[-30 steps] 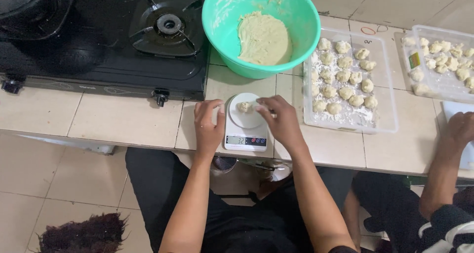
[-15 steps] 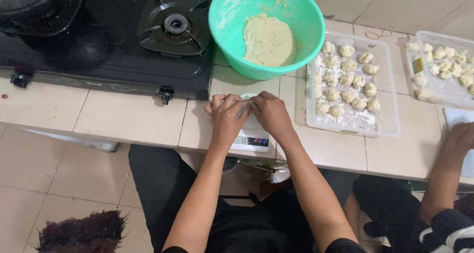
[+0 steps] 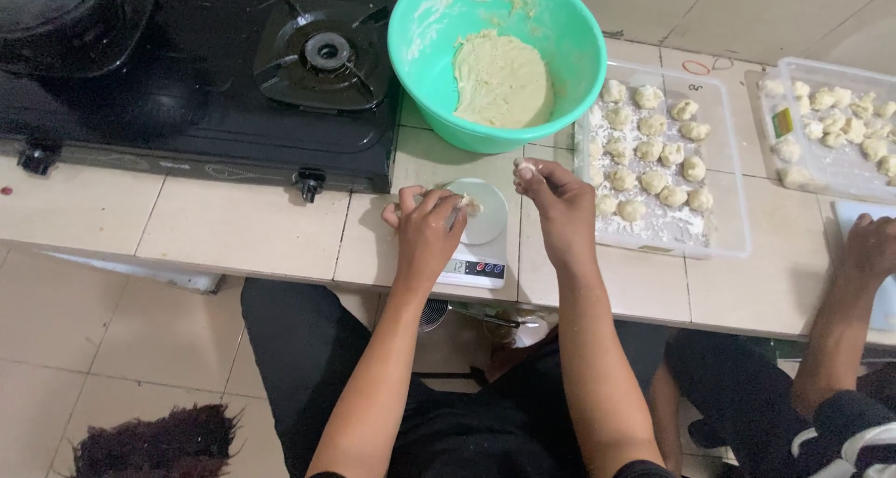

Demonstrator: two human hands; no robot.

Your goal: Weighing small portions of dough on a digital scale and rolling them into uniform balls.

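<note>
A tiled counter [image 3: 233,231] of pale square tiles ran across the view, with a tiled floor below its near edge. At the counter's far left corner sat a black gas stove [image 3: 187,95], a dark pot [image 3: 65,21] on its left side and a bare burner [image 3: 327,50] on its right. Just right of the stove, near the far edge, stood a green plastic bowl [image 3: 411,39] holding a mass of pale dough [image 3: 501,78].

Near the front edge, in front of the bowl, lay a small white kitchen scale [image 3: 485,245] with a round platform. The left hand [image 3: 427,226] rested over the scale's left side, its fingers curled closely around a small lump of dough [image 3: 469,203] on the platform. The right hand [image 3: 555,207] hovered just right of the scale, thumb and fingertips pinched narrowly on a tiny dough bit [image 3: 525,170] held above the counter.

Right of that hand sat a clear plastic tray [image 3: 723,245], dusted with flour and carrying rows of small dough balls [image 3: 653,151]. Farther right, by the far right corner, a second clear tray [image 3: 821,175] held more dough pieces. At the right edge, another person's hand [image 3: 868,249] lay on the counter, well apart from the scale.
</note>
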